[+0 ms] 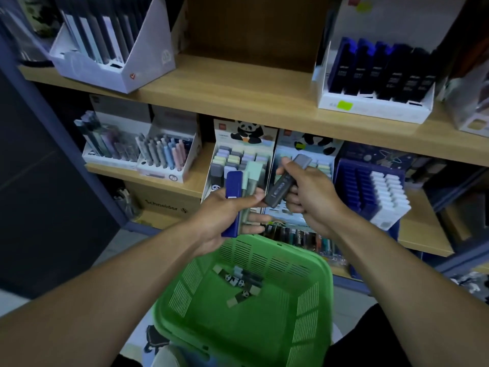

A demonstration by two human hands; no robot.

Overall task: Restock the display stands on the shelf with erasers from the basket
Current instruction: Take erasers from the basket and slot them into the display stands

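- Green basket (pixel 312 274) is kept under both hands, so erasers stay within reach.
- Several erasers (pixel 234 189) are gripped by the left hand (pixel 225 215) as stock.
- One grey eraser (pixel 284 185) is pinched by the right hand (pixel 309 192), aimed at the panda stand (pixel 238 154).

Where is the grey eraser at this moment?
Head view, right of centre: the right hand pinches the grey eraser above the green basket, in front of the panda display stand.
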